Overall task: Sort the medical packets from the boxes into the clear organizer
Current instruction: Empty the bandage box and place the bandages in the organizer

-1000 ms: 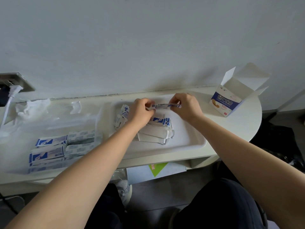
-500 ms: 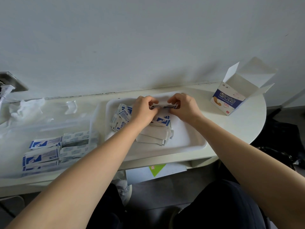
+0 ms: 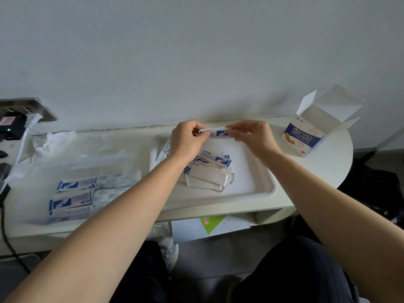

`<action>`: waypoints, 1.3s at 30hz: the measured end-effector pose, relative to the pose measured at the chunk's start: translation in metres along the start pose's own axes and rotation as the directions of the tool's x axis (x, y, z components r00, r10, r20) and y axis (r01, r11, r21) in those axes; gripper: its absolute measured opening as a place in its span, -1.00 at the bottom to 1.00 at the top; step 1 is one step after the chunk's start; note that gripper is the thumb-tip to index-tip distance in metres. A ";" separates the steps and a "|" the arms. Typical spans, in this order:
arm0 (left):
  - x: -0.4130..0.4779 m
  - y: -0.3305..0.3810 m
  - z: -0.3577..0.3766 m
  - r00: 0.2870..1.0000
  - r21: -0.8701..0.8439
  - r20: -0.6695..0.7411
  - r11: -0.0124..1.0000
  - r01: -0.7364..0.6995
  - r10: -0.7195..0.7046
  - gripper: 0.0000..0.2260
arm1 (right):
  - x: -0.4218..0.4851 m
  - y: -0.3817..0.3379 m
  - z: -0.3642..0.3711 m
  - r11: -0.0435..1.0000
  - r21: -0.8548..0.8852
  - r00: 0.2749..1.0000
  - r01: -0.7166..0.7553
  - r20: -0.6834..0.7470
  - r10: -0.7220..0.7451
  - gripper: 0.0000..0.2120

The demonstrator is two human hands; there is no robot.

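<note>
A thin stack of blue-and-white bandage packets (image 3: 216,131) is held above the back of a white tray (image 3: 258,184). My left hand (image 3: 188,141) pinches its left end and my right hand (image 3: 253,138) pinches its right end. A loose pile of packets (image 3: 209,171) lies in the tray under my hands. On the left, the clear organizer (image 3: 91,162) holds several rows of packets (image 3: 74,195). An open, empty-looking bandage box (image 3: 312,132) stands at the right of the table.
A white table (image 3: 323,171) with a rounded right end runs along the wall. Crumpled clear plastic (image 3: 52,141) lies at the back left. A wall socket with plugs and cables (image 3: 24,119) sits far left. Papers (image 3: 209,226) lie on the shelf below.
Both hands lifted the packet stack off the tray pile and spread apart a little along its length. The stack now shows its printed face.
</note>
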State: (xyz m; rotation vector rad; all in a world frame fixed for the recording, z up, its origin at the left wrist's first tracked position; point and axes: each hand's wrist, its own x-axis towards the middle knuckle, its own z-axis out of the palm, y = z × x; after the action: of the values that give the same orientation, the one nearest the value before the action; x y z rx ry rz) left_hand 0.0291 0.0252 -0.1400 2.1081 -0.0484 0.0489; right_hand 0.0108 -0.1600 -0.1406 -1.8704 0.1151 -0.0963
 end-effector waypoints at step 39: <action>-0.084 -0.096 -0.245 0.941 0.688 0.179 0.720 0.087 -0.285 -0.71 | -0.058 -0.121 0.211 1.000 -0.001 0.955 -0.009 0.295 0.009 -0.85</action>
State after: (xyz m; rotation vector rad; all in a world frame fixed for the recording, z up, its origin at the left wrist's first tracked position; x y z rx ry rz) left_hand -0.0537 0.2862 -0.1015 2.8320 0.0269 -0.4166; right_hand -0.0165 0.0827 -0.0884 -1.8619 -0.0830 0.1899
